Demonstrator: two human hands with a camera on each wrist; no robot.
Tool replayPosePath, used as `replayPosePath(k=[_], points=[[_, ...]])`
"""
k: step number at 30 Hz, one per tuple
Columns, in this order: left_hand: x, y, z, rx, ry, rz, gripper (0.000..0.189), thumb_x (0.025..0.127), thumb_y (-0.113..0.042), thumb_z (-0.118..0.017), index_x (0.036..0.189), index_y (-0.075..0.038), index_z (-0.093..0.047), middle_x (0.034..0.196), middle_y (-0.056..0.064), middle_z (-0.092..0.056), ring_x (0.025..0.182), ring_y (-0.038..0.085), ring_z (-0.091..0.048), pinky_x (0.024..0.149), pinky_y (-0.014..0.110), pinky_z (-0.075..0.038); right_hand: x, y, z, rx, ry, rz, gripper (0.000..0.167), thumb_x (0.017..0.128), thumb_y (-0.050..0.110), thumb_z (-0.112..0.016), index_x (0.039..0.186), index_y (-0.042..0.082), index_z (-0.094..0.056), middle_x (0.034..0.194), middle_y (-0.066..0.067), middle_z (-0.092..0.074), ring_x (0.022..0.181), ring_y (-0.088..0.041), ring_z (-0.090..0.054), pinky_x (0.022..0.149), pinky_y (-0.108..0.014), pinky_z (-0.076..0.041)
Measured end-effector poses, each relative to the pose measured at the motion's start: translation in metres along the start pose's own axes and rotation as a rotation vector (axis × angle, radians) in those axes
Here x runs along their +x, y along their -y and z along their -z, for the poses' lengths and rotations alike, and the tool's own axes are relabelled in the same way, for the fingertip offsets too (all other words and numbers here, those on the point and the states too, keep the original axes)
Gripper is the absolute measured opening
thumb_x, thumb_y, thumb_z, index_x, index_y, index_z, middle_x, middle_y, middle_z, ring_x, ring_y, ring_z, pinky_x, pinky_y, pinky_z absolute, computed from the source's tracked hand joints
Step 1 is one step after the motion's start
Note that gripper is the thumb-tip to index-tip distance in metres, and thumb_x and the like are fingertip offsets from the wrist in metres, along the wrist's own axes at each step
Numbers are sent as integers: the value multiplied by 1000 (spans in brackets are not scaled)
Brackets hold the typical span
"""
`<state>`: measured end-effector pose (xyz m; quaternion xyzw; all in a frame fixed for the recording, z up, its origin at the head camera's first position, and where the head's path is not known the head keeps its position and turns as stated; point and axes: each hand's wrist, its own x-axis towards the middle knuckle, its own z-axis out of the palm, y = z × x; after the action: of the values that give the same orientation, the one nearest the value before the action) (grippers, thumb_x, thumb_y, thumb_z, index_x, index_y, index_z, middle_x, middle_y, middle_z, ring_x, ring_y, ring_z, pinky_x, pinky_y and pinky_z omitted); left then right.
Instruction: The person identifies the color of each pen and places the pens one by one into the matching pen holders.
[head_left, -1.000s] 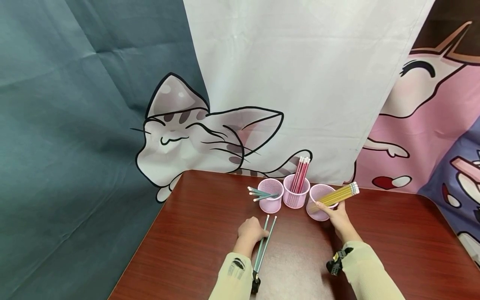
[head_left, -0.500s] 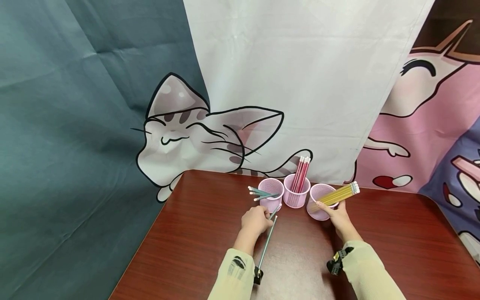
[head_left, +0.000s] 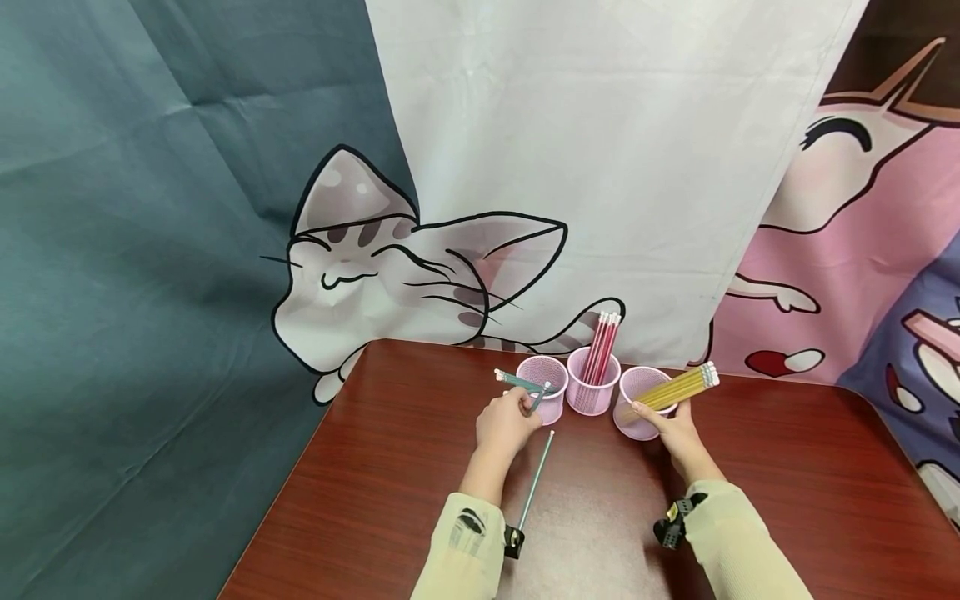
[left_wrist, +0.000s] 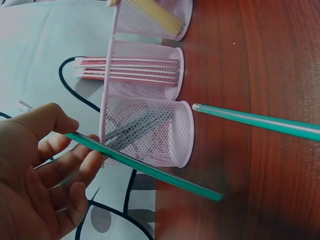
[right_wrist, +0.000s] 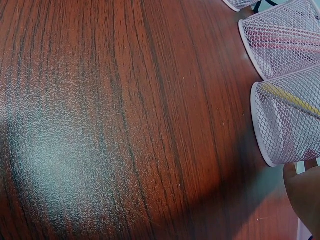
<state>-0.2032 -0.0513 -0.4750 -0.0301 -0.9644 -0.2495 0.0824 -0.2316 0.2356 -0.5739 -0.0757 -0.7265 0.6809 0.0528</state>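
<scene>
My left hand [head_left: 505, 427] pinches a green pencil [left_wrist: 155, 172] between thumb and fingers, held in front of the left pink mesh pencil cup [left_wrist: 182, 135]. Several green pencils [head_left: 513, 380] lean in that cup, their eraser ends jutting out to the left. On the right, my right hand [head_left: 681, 440] grips another pink mesh pencil cup [head_left: 632, 423], thumb at its rim. A bundle of yellow pencils [head_left: 681, 389] tilts rightward out of it. In the right wrist view, only part of the hand shows, under the cup's side.
Between those two stands a third pink mesh cup [head_left: 589, 402] with red pencils [head_left: 602, 350]. One more green pencil [head_left: 537, 479] lies on the brown wooden table [head_left: 375, 467], beside my left forearm. A printed cloth [head_left: 600, 150] hangs behind the table.
My left hand has lifted one of the two green pencils off the table and carried it forward to the left cup, tilting it. The right hand has stayed put.
</scene>
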Motion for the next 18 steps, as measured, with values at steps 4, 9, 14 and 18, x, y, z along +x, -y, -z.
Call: replayPosePath(k=[4, 9, 14, 18], points=[[2, -1, 4, -38, -54, 13, 14, 66, -24, -66, 74, -23, -55, 62, -13, -53, 57, 15, -53, 50, 32, -40, -5, 7, -2, -13, -4, -1, 91, 79, 32, -73, 143, 14, -10, 139, -18, -25, 129, -25, -21, 109, -36, -13], [3, -3, 7, -101, -124, 18, 13, 65, -22, -66, 74, -22, -56, 64, -12, -56, 58, 16, -54, 50, 32, -40, -9, 14, -4, -13, -7, 4, 90, 80, 29, -72, 143, 13, -11, 136, -16, -29, 127, -24, -24, 107, -32, -17], [4, -4, 9, -156, -195, 13, 12, 68, -23, -65, 75, -21, -56, 66, -12, -60, 58, 16, -55, 50, 32, -40, -8, 12, -3, -21, -7, 9, 86, 81, 28, -71, 143, 16, -13, 134, -10, -32, 125, -19, -27, 104, -24, -20], [6, -5, 12, -212, -232, 17, 12, 71, -23, -65, 79, -21, -57, 66, -13, -62, 60, 9, -59, 51, 31, -41, -10, 16, -5, -1, -10, 4, 87, 82, 24, -71, 143, 12, -11, 135, -15, -29, 127, -25, -25, 107, -32, -17]])
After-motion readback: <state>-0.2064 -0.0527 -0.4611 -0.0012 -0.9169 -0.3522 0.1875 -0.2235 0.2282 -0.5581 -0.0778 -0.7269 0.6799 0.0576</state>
